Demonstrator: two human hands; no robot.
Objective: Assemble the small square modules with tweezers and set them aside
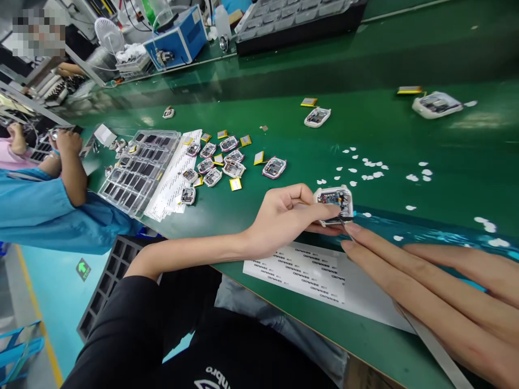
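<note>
My left hand (284, 216) grips a small white device case (335, 203) with an exposed circuit board, holding it just above the green table (381, 135). My right hand (425, 281) comes in from the lower right, fingers pinched on thin metal tweezers (430, 340) whose tip touches the case's lower edge. Under both hands lies a white sheet of printed labels (308, 270).
Several similar open cases (211, 162) and yellow batteries (235, 183) lie left of centre beside a clear tray of dark screens (133, 173). Small white stickers (365, 167) are scattered to the right. Another person in blue (48, 210) works at the far left. More units (436, 104) lie farther back.
</note>
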